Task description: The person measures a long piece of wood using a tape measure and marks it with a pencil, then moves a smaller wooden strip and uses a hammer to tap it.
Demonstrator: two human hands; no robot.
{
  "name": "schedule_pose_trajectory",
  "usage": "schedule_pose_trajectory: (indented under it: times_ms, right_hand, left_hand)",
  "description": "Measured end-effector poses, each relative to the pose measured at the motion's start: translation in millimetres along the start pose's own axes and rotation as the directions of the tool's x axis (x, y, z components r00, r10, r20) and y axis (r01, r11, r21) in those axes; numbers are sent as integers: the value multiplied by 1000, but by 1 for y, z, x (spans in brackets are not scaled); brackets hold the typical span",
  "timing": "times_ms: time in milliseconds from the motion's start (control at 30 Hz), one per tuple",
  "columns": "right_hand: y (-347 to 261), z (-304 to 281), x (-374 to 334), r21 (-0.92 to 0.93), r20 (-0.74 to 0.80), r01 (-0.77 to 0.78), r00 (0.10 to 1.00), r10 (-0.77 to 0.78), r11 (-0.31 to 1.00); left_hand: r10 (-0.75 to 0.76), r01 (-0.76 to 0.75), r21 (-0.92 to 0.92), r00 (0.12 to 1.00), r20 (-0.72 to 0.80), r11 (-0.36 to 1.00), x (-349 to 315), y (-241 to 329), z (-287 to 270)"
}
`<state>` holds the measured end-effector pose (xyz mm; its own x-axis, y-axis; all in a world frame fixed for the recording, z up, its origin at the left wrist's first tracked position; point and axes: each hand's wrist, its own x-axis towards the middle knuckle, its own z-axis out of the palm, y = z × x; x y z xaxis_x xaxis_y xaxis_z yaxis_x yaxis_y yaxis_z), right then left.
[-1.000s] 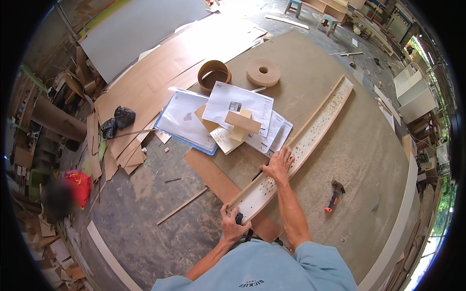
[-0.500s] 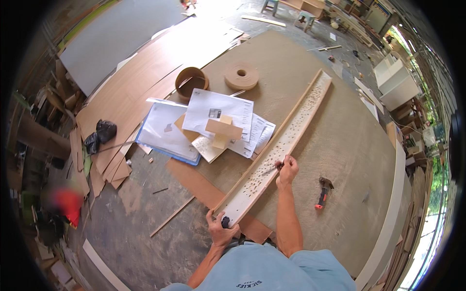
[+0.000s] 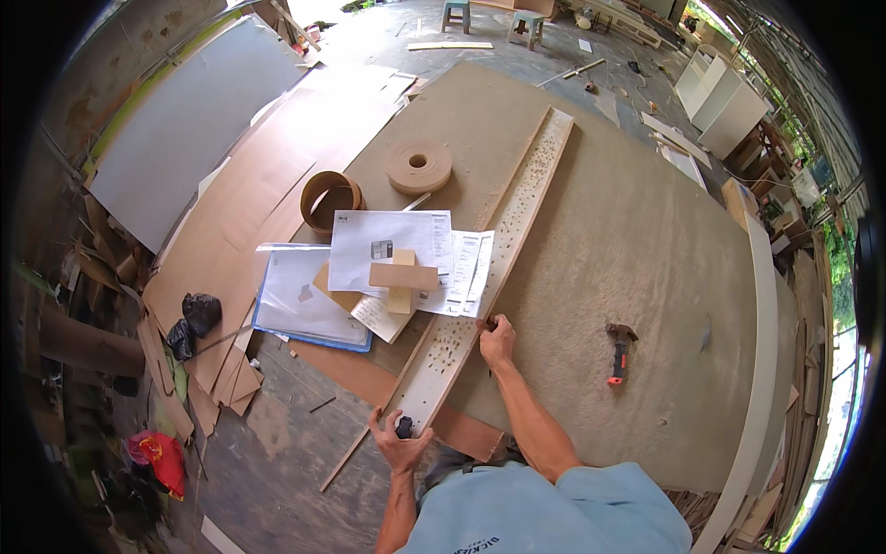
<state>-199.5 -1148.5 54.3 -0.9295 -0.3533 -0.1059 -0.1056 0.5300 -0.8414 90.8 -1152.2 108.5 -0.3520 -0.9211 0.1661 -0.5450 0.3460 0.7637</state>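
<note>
The long wooden trough (image 3: 420, 395) lies slantwise on the brown board (image 3: 655, 268), its near end close to the person's body, and many small pieces (image 3: 441, 345) are scattered along its pale floor. The left hand (image 3: 401, 449) is half open, with thumb and fingers spread across the near end, so it seems to clasp the 2 sides; a small black thing (image 3: 404, 427) sits between them. The right hand (image 3: 497, 341) is nearly closed beside the right wall, and its fingertips seem to pinch a small dark tip (image 3: 485, 324), whose kind I cannot tell.

In my judgement, the main danger is spilling: if the left hand twists or lifts its end, the loose pieces could slide or jump over the low walls. The brown strip (image 3: 469, 434) under the near part could make the trough rock. Also, loose sheets (image 3: 472, 273) overlap the middle of the trough, so they could hide pieces, or sweep them out if pulled. The hammer (image 3: 619, 356) lies well apart at right, hence it gives little risk
</note>
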Motion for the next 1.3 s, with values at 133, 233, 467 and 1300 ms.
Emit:
schedule_pose_trajectory:
  times_ms: [133,233,467,1300]
  right_hand:
    - [-25,27,4,73,16,27,999,-29,997]
    - [-30,40,8,26,40,32,999,-33,999]
    - [-22,54,20,-2,32,58,998,-58,998]
    - [-107,103,44,-12,-5,-27,1000,27,1000]
  left_hand:
    - [-23,24,12,999,-31,1000,22,-12,-8]
    - [-17,19,43,999,-46,999,34,-16,-12]
    - [-17,18,56,1000,-20,998,39,-22,-8]
    - [-181,148,176,965,188,973,58,-21,-25]
